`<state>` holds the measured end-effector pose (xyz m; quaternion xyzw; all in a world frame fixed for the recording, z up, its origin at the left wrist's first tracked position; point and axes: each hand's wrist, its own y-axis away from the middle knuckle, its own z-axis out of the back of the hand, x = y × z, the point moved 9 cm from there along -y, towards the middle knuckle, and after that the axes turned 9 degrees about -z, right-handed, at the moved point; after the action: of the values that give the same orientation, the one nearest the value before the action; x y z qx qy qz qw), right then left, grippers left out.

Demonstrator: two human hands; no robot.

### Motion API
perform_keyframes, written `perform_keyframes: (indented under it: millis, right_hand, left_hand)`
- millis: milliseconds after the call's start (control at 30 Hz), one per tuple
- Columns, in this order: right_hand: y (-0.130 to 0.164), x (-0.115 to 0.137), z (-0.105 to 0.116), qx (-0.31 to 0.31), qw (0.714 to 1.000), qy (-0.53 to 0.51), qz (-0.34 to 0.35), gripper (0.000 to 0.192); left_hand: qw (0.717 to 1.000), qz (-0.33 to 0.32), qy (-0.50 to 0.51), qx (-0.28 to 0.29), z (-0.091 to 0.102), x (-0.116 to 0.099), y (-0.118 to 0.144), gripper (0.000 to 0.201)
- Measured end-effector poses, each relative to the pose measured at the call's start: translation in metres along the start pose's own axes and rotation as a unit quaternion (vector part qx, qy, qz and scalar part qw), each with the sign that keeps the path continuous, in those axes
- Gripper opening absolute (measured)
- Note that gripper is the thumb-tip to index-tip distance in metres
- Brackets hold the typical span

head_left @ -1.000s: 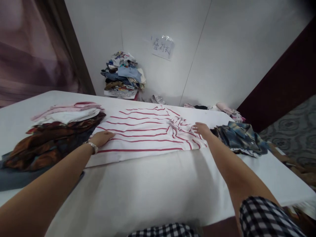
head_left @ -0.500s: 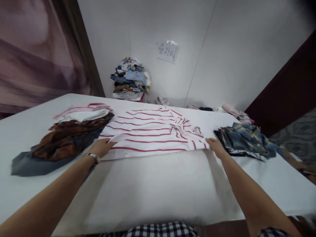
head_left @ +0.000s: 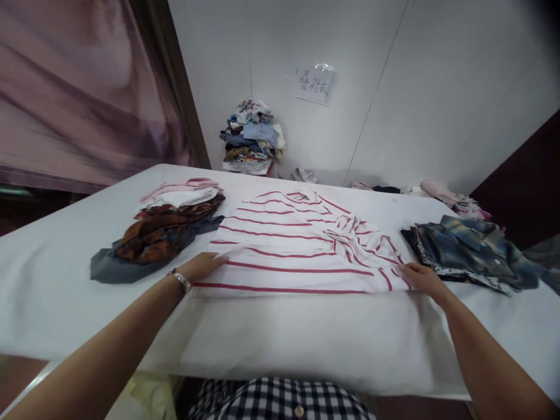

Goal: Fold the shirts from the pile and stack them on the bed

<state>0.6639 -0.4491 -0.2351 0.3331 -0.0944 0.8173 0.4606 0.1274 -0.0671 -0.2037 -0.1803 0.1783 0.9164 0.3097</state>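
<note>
Red-and-white garment: a striped shirt [head_left: 301, 248] lies spread in the middle of the white table [head_left: 306, 344], its near hem running between the two hands, its far part bunched into small wrinkles right of centre.
Left hand: the left hand [head_left: 202, 267] lies palm down on the near left corner of the shirt, fingers together and flat, pressing the cloth and not pinching it; a metal watch [head_left: 182, 282] sits on the wrist.
Right hand: the right hand [head_left: 422, 276] rests at the near right corner, fingers extended and close together on the hem; whether the fingertips have cloth tucked under them cannot be told.
Left pile: folded clothes [head_left: 168, 227], brown and dark below, pink and white on top, lie just beside the shirt's left edge and touch it at the far corner.
Right pile: a blue plaid garment [head_left: 468, 254] lies near the right hand, just apart from the shirt.
Far wall: a stack of clothes [head_left: 251, 137] stands on the floor under a paper sign [head_left: 315, 84].
Judged step: smoothing and squaring the near edge of the shirt.
Doing it well: I would keep both palms flat, draw the hem taut between them, line a red stripe up with the table edge, and stroke the crumpled part outward.
</note>
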Motion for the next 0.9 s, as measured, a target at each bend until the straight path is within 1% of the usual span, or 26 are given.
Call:
perform_keyframes:
  millis: [67,100,167,300,367,467,533,633,700,733,800,867,900]
  right_hand:
    - [0.003,0.002,0.001,-0.019,1.000,0.003,0.010,0.045]
    - [0.004,0.004,0.002,-0.031,0.999,0.010,0.018,0.045]
    - [0.006,0.008,0.003,-0.049,0.998,0.033,0.031,0.045]
    - [0.004,0.012,-0.003,-0.054,0.991,0.114,0.033,0.046]
    - [0.003,0.011,-0.005,-0.058,0.988,0.142,0.027,0.044]
    - [0.006,0.012,-0.006,-0.074,0.984,0.158,0.022,0.042]
    - [0.010,0.014,-0.008,-0.085,0.980,0.179,0.017,0.041]
    - [0.015,0.014,-0.011,-0.098,0.970,0.223,0.000,0.040]
    - [0.019,0.014,-0.012,-0.110,0.965,0.237,-0.002,0.038]
    - [0.022,0.017,-0.011,-0.124,0.964,0.234,0.010,0.035]
    - [0.032,0.031,-0.007,-0.168,0.963,0.200,0.074,0.031]
    - [0.046,0.050,-0.005,-0.207,0.953,0.155,0.155,0.030]
    - [0.053,0.059,-0.007,-0.209,0.949,0.135,0.192,0.030]
  left_hand:
    - [0.999,0.013,0.036,-0.010,0.004,0.004,0.001,0.061]
    - [0.999,0.022,0.038,-0.019,0.005,0.006,0.002,0.061]
    - [0.998,0.035,-0.007,-0.045,0.008,0.010,0.003,0.059]
    - [0.990,0.037,-0.126,-0.052,0.003,0.001,0.006,0.053]
    - [0.985,0.038,-0.152,-0.067,0.006,-0.007,0.009,0.052]
    - [0.978,0.035,-0.182,-0.098,0.015,-0.017,0.011,0.053]
    - [0.974,0.032,-0.207,-0.087,0.013,-0.018,0.009,0.052]
    - [0.970,0.034,-0.238,-0.044,0.004,-0.011,0.001,0.048]
    - [0.966,0.035,-0.251,-0.042,0.003,-0.006,-0.004,0.045]
    - [0.964,0.029,-0.261,-0.050,0.006,-0.007,-0.007,0.044]
    - [0.956,0.006,-0.284,-0.080,0.014,-0.016,-0.012,0.043]
    - [0.950,-0.027,-0.289,-0.115,0.020,-0.040,-0.020,0.042]
    - [0.951,-0.044,-0.277,-0.128,0.021,-0.056,-0.025,0.041]
